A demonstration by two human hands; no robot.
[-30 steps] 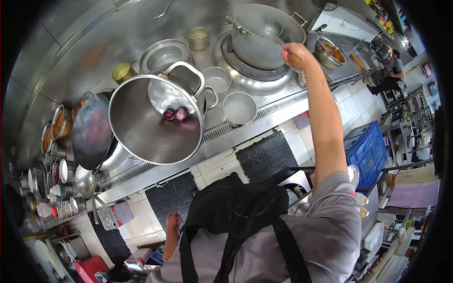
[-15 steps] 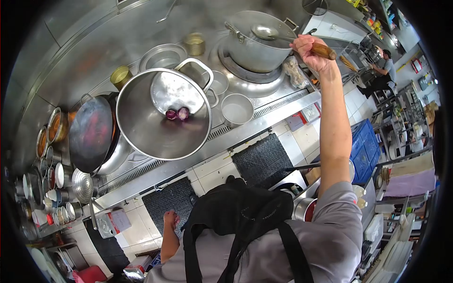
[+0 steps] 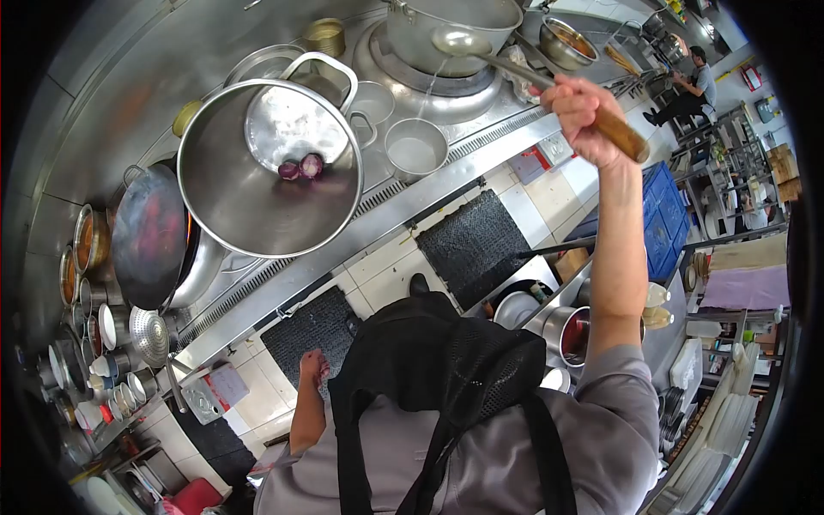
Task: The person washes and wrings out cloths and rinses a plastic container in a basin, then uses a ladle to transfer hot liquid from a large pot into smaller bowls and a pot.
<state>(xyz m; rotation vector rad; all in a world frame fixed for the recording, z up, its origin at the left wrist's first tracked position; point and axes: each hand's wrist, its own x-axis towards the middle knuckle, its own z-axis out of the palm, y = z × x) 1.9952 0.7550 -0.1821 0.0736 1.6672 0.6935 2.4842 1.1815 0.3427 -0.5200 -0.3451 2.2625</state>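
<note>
Wood and steel in the head view: the right hand (image 3: 590,116) is clamped round the brown wooden grip (image 3: 625,137) of a long-handled metal ladle (image 3: 513,66), its bowl (image 3: 461,42) over the steel worktop (image 3: 463,172), grip out past the front edge. Stiff, sturdy, probably bowl-heavy, slippery if wet; the wood looks the place to hold. And there's a thin stream (image 3: 423,105) running from the bowl, above a shallow round silver pan (image 3: 416,148) near that front edge! The left hand (image 3: 314,365), well apart, hangs half-curled beyond the front edge, its grasp impossible to tell. Crowding the bowl: a wide grey metal pot (image 3: 412,43). Further left, a tall silver steel pot (image 3: 215,172) holding two purple onions (image 3: 312,166) would block a leftward reach.
</note>
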